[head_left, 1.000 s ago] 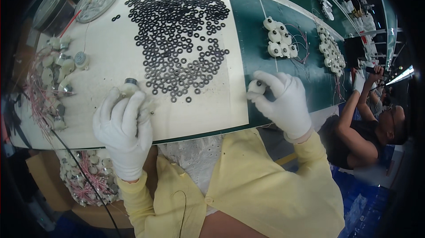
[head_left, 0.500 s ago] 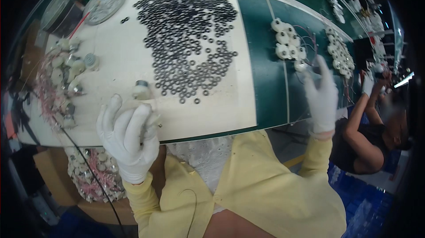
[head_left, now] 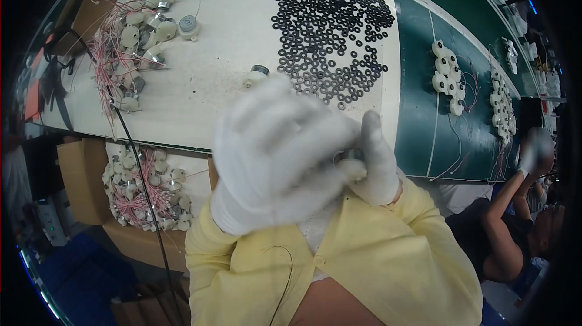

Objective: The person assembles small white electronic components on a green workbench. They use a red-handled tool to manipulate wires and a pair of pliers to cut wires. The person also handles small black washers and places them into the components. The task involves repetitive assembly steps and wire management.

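In front of my chest my two white-gloved hands meet. A small motor with a pale plastic body [head_left: 352, 170] shows between them, lying against my right hand [head_left: 379, 165], whose fingers bend around it while its thumb points up. My left hand [head_left: 273, 150] reaches across from the left, blurred by motion, and its fingertips are hard to make out near the motor. Just beyond my left hand, a similar motor [head_left: 248, 80] rests on the white work surface. Farther back spreads a dense layer of small black rings [head_left: 330, 29].
On the green mat [head_left: 415, 83] sit a near cluster of motors [head_left: 447, 71] and a farther row [head_left: 502, 108]. At left lies a wired motor pile [head_left: 130, 38]. Below the table edge, a cardboard box [head_left: 82, 174] holds more. A co-worker [head_left: 500, 235] sits at right.
My right hand has left the motors on the green mat and come in to the middle. My left hand has moved right to meet it. The whole view has shifted.
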`<action>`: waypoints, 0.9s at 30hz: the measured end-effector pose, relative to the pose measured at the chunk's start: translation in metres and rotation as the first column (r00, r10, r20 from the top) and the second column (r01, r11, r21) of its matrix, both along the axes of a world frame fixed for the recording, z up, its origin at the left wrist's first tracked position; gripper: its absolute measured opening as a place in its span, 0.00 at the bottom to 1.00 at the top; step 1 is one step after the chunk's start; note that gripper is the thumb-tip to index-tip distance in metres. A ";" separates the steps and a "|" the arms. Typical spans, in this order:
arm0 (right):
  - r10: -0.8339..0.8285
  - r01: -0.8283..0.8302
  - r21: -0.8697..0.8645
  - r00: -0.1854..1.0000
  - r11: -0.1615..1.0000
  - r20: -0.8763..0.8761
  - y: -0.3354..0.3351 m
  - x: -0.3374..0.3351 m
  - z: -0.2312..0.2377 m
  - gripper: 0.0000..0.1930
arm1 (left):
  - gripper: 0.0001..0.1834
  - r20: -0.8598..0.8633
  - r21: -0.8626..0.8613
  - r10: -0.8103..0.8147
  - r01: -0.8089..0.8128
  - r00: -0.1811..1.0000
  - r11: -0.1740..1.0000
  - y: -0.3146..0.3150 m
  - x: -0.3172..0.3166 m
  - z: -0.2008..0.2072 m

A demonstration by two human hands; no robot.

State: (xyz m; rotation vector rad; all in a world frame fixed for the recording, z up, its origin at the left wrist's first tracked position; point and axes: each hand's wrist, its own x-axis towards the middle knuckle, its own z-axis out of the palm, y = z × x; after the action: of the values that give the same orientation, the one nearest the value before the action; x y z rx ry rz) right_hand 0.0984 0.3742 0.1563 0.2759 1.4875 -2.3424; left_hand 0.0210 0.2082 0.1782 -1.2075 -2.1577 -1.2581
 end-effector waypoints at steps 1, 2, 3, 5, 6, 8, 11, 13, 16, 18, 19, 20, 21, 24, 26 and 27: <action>0.041 -0.040 -0.011 0.990 0.999 0.137 0.004 -0.003 0.008 0.44 | 0.16 -0.090 0.019 0.158 -0.157 0.983 0.987 0.001 -0.014 -0.015; 0.012 -0.008 -0.028 0.988 1.000 0.156 0.010 0.000 0.011 0.42 | 0.14 -0.159 0.050 0.318 -0.314 0.935 0.948 0.003 -0.027 -0.030; -0.010 0.019 -0.047 0.984 0.999 0.175 0.021 0.006 0.013 0.40 | 0.14 -0.197 -0.041 0.396 -0.411 0.897 0.911 -0.003 -0.034 -0.039; -0.124 0.123 -0.104 0.992 0.987 0.005 0.039 0.021 0.005 0.29 | 0.16 -0.162 -0.266 0.426 -0.455 0.890 0.850 -0.015 -0.042 -0.047; -0.166 0.166 0.009 0.986 0.986 0.009 0.046 0.025 0.009 0.26 | 0.18 -0.074 -0.394 0.401 -0.397 0.913 0.829 -0.019 -0.044 -0.047; -0.258 0.252 0.230 0.966 0.940 -0.003 0.060 0.031 0.016 0.22 | 0.16 -0.103 -0.369 0.376 -0.386 0.921 0.845 -0.016 -0.044 -0.047; -0.316 0.302 0.483 0.947 0.822 -0.056 0.071 0.032 0.015 0.16 | 0.16 -0.038 -0.370 0.326 -0.317 0.944 0.873 -0.017 -0.041 -0.048; -0.300 0.265 0.528 0.954 0.806 -0.022 0.079 0.035 0.025 0.14 | 0.18 0.065 -0.334 0.293 -0.256 0.954 0.907 -0.020 -0.039 -0.049; -0.194 0.224 0.461 0.974 0.859 -0.112 0.106 0.052 0.032 0.12 | 0.16 -0.057 0.040 0.225 -0.223 0.973 0.974 -0.023 -0.039 -0.047; -0.172 0.263 0.385 0.952 0.885 -0.255 0.121 0.064 0.038 0.14 | 0.15 0.044 0.022 0.288 -0.290 0.957 0.957 -0.033 -0.029 -0.040; -0.171 0.266 0.392 0.950 0.881 -0.260 0.127 0.071 0.043 0.16 | 0.15 0.057 0.012 0.299 -0.300 0.952 0.954 -0.039 -0.027 -0.038; -0.163 0.262 0.397 0.950 0.879 -0.266 0.132 0.077 0.046 0.18 | 0.14 0.067 0.001 0.319 -0.319 0.945 0.948 -0.046 -0.023 -0.037; -0.156 0.259 0.403 0.950 0.878 -0.271 0.137 0.082 0.048 0.20 | 0.14 0.040 -0.012 0.322 -0.322 0.946 0.947 -0.053 -0.022 -0.037; -0.059 0.127 0.135 0.906 0.983 -0.419 0.150 0.093 0.042 0.28 | 0.10 0.110 0.017 0.332 -0.336 0.937 0.942 -0.058 -0.021 -0.041; -0.061 0.138 0.180 0.923 0.974 -0.379 0.163 0.106 0.044 0.36 | 0.08 0.158 0.010 0.344 -0.350 0.925 0.937 -0.061 -0.021 -0.045; -0.086 0.165 0.224 0.942 0.961 -0.325 0.166 0.113 0.049 0.36 | 0.07 0.158 -0.015 0.357 -0.359 0.921 0.933 -0.063 -0.023 -0.048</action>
State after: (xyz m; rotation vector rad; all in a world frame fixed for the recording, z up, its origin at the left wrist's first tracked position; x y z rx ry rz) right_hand 0.2118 0.5405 0.2048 0.0624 1.9754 -2.3813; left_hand -0.0022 0.1448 0.1304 -0.6787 -2.3415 -1.2365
